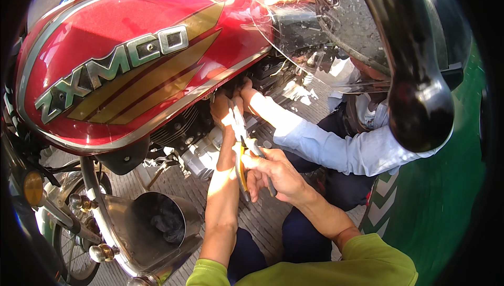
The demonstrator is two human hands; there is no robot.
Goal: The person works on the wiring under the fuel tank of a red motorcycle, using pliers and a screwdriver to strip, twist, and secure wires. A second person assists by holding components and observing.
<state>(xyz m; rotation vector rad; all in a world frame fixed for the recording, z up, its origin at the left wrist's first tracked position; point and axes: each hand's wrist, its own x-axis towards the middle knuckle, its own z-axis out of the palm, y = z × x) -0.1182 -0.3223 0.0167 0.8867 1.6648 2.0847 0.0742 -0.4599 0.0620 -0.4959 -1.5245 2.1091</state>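
Left hand (222, 111), fingertips lost under the red fuel tank (121, 70), co-worker's hand (250, 97) half hidden too, pliers (239, 156), tips drowned in glare, black bar (420, 39) sliced off up top

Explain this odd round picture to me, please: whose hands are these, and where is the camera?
There's no robot: a person in a green shirt works bare-handed. The picture comes from a wide camera on that person's head, looking down, so straight edges bend.

The right hand holds pliers, tips pointing up toward the left hand. That left hand is under the red tank of a motorbike, above the engine; what its fingertips touch is hidden. The pale blue sleeve belongs to someone else, reaching into the same spot. Below lies ridged ground.
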